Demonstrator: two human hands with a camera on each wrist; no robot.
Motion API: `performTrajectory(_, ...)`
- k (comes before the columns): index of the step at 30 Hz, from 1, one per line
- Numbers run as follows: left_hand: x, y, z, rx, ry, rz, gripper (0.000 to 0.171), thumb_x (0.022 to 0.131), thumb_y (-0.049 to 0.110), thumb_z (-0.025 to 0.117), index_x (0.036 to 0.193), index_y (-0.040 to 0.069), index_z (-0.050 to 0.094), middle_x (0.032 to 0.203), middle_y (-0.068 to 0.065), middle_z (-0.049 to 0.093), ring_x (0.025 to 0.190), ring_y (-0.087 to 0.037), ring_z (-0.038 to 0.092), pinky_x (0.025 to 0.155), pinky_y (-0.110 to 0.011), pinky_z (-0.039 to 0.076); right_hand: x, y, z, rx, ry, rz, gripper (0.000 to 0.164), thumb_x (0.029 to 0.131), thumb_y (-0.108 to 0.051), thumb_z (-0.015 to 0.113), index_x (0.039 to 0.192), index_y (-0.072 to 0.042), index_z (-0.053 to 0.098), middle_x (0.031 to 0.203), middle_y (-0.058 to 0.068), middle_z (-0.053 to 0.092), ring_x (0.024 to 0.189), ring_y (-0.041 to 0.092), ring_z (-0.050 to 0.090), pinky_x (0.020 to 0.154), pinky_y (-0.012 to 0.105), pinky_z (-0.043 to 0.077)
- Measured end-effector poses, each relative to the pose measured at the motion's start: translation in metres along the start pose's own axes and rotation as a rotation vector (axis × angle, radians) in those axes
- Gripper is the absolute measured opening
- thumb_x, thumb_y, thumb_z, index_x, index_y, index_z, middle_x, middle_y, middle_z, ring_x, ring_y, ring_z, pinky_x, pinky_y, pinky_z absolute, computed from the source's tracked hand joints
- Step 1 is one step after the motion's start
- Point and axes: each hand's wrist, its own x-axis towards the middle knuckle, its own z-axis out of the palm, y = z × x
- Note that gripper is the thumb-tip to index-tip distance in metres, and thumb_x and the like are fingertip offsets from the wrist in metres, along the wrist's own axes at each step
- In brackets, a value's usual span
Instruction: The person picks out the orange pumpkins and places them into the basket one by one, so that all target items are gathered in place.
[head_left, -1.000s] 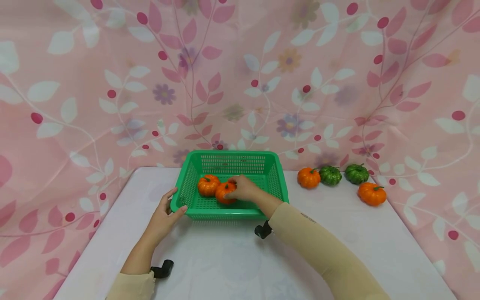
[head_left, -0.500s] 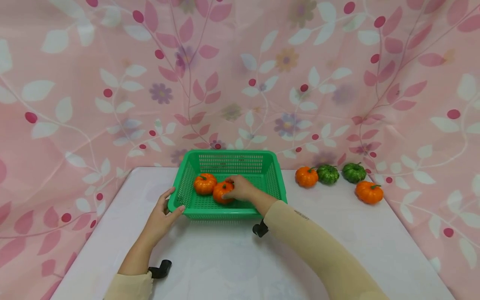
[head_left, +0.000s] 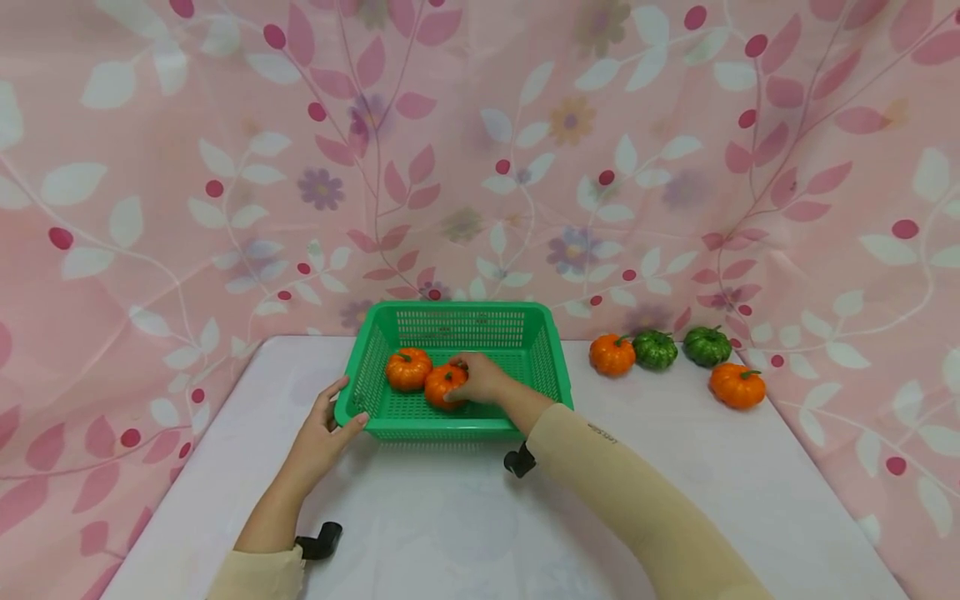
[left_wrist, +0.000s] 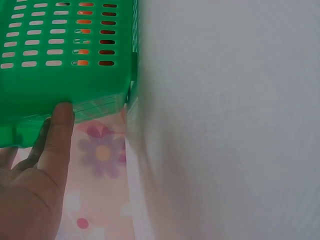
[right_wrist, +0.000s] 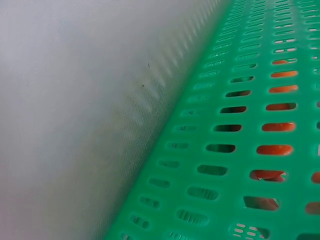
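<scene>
One orange pumpkin [head_left: 439, 390] is down in the green basket [head_left: 457, 427], and the right hand [head_left: 483, 380] has it pinched: thumb at the near side, fingertips round the far side, the stem [head_left: 449, 377] poking up just left of them! A second pumpkin [head_left: 408, 370] sits right beside it, to the left. And look at the left hand [head_left: 318, 437], gripping the basket's near left corner, thumb on the front rim, the other fingers against the left side.
</scene>
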Motion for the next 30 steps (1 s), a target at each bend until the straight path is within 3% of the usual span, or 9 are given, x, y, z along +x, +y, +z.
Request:
performTrajectory(14, -0.0012, -0.0028, 0.0007, -0.017, 0.002, 0.008, 0.082, 0.098, 0.029, 0.067, 0.161, 0.021, 0.014, 0.149, -0.026, 0.042, 0.132, -0.036, 0.048, 0.085, -0.017, 0.045, -0.002, 0.0001, -0.0001, 0.004, -0.001, -0.01, 0.065, 0.084, -0.018, 0.083, 0.14, -0.004, 0.054, 0.137, 0.018, 0.055, 0.122, 0.03, 0.054, 0.102, 0.04, 0.045)
performTrajectory(22, -0.0015, -0.0011, 0.0012, -0.001, -0.002, -0.002, 0.083, 0.099, 0.028, 0.066, 0.162, 0.02, 0.013, 0.149, -0.026, 0.041, 0.132, -0.035, 0.048, 0.092, -0.026, 0.047, -0.005, -0.0011, -0.0024, -0.001, 0.003, -0.024, 0.063, 0.083, -0.019, 0.083, 0.137, -0.002, 0.056, 0.133, 0.018, 0.057, 0.117, 0.029, 0.057, 0.098, 0.039, 0.047)
performTrajectory(30, -0.0013, 0.002, 0.0006, 0.002, 0.003, -0.007, 0.081, 0.099, 0.03, 0.066, 0.161, 0.021, 0.015, 0.149, -0.025, 0.042, 0.132, -0.035, 0.048, 0.094, -0.032, 0.047, -0.0074, -0.003, -0.0052, 0.039, 0.012, -0.012, 0.063, 0.086, -0.018, 0.081, 0.141, -0.006, 0.053, 0.144, 0.02, 0.049, 0.131, 0.036, 0.048, 0.103, 0.048, 0.044)
